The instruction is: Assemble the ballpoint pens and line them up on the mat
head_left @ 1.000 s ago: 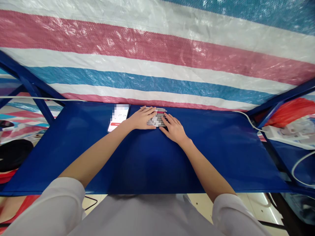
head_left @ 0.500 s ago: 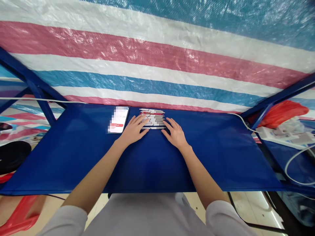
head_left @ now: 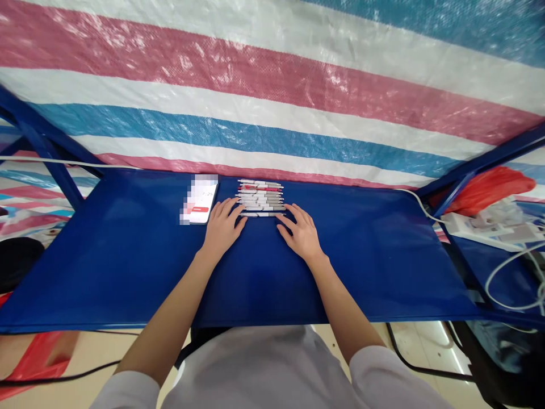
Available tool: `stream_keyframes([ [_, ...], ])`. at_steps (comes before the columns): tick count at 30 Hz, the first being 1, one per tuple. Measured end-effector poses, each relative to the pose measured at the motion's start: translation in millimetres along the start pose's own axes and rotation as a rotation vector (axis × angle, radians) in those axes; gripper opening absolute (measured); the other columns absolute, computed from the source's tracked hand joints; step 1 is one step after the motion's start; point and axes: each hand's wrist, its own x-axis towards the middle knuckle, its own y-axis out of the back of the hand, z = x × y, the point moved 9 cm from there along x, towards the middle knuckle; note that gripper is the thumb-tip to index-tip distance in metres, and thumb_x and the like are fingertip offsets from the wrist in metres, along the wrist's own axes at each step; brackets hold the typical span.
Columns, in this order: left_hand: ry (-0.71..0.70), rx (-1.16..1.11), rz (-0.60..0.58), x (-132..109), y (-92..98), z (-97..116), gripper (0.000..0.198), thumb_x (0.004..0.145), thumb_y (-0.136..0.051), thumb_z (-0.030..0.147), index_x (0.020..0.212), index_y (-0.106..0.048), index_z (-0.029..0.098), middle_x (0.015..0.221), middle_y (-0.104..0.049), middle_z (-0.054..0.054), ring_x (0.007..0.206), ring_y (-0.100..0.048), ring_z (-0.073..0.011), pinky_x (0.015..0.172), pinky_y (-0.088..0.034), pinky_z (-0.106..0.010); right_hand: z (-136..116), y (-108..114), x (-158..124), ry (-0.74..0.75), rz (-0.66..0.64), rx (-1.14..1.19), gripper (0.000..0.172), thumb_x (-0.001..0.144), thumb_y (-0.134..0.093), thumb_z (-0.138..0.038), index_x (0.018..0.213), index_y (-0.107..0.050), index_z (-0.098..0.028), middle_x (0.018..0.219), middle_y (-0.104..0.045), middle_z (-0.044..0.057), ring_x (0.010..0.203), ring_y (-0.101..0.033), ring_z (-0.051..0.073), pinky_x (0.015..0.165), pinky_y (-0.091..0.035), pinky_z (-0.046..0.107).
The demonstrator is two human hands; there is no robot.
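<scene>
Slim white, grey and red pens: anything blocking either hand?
Nothing visible. The bare left hand is beside the pens at their left ends, the bare right hand at their right; the rectangular white-screened phone lies farther left.

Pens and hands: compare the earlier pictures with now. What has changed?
The left hand has moved left and back, uncovering more of the pens; it is now by their left ends. The right hand has eased back slightly, to their right ends. The phone stays put.
</scene>
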Motion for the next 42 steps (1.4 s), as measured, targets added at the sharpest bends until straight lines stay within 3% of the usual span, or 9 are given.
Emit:
stream_keyframes([
  [5,0.021,-0.006,-0.02,2,-2.6,-1,0.036,0.098,-0.044,0.035,0.125,-0.063,0.02,0.142,-0.056,-0.012,0.135,-0.048,-0.0301,0.116,-0.034,-0.05,-4,-5,1,0.028,-0.065,-0.014,0.035,0.098,-0.046,-0.037,0.123,-0.067,-0.025,0.146,-0.054,0.008,0.142,-0.043,0.028,0.113,-0.04,0.048],
  [16,-0.005,-0.016,-0.044,8,-9.8,2,0.035,0.098,-0.043,0.032,0.125,-0.062,0.022,0.14,-0.057,-0.01,0.134,-0.048,-0.0292,0.116,-0.032,-0.05,-1,-7,0,-0.007,-0.049,0.0,0.036,0.098,-0.046,-0.036,0.126,-0.065,-0.023,0.147,-0.053,0.009,0.143,-0.041,0.028,0.113,-0.041,0.047],
  [20,-0.007,-0.022,-0.022,4,-7.3,-1,0.034,0.098,-0.044,0.032,0.125,-0.064,0.022,0.138,-0.059,-0.01,0.133,-0.05,-0.0292,0.112,-0.037,-0.048,-2,-8,1,-0.001,-0.046,0.003,0.036,0.098,-0.047,-0.037,0.126,-0.065,-0.023,0.145,-0.054,0.009,0.142,-0.042,0.028,0.112,-0.042,0.047],
  [26,0.001,-0.015,0.013,0,1.2,1,0.035,0.096,-0.047,0.031,0.126,-0.063,0.026,0.137,-0.06,-0.009,0.132,-0.051,-0.0297,0.113,-0.033,-0.052,1,-6,-1,-0.033,-0.022,0.004,0.037,0.097,-0.049,-0.038,0.128,-0.064,-0.024,0.146,-0.053,0.009,0.142,-0.041,0.028,0.111,-0.043,0.048],
  [33,-0.034,0.03,-0.021,-29,11.7,20,0.033,0.097,-0.046,0.032,0.121,-0.067,0.023,0.138,-0.06,-0.01,0.132,-0.051,-0.0296,0.115,-0.031,-0.051,2,3,-22,-0.104,0.005,-0.047,0.037,0.098,-0.047,-0.035,0.127,-0.065,-0.022,0.144,-0.055,0.011,0.138,-0.047,0.03,0.112,-0.043,0.049],
  [37,-0.016,0.049,-0.07,-48,7.9,24,0.037,0.096,-0.046,0.037,0.126,-0.065,0.025,0.142,-0.056,-0.011,0.135,-0.048,-0.0323,0.115,-0.03,-0.055,-2,2,-34,-0.137,-0.012,-0.069,0.04,0.098,-0.045,-0.039,0.131,-0.062,-0.023,0.146,-0.054,0.012,0.139,-0.047,0.031,0.114,-0.038,0.055],
  [42,-0.004,0.075,-0.095,-55,3.5,24,0.047,0.096,-0.048,0.045,0.137,-0.059,0.026,0.147,-0.052,-0.011,0.138,-0.044,-0.0352,0.116,-0.029,-0.057,-6,2,-43,-0.172,-0.017,-0.08,0.046,0.097,-0.045,-0.046,0.136,-0.058,-0.024,0.148,-0.052,0.011,0.141,-0.044,0.032,0.116,-0.036,0.056],
])
